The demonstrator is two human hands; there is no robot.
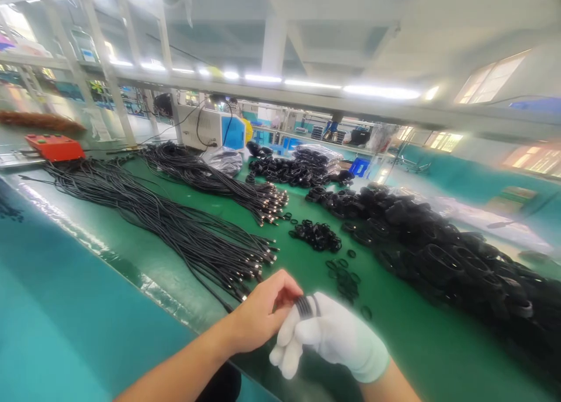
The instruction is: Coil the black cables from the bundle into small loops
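My right hand (333,332), in a white glove, is at the near edge of the bench with its fingers loosely bent and slightly apart. Several black rubber rings (303,308) sit around one of its fingers. My bare left hand (263,308) meets that finger from the left, its fingers curled in at the rings; the fingertips are partly hidden. Just beyond lie loose black rings (346,279) and a small heap of rings (316,235). A bundle of black cables (188,227) stretches left, with metal plugs at its near end.
A second cable bundle (210,177) lies farther back on the green mat (421,343). A long pile of black looped parts (438,256) fills the right side. A red box with buttons (55,147) stands at the left, and a white and blue machine (205,127) behind.
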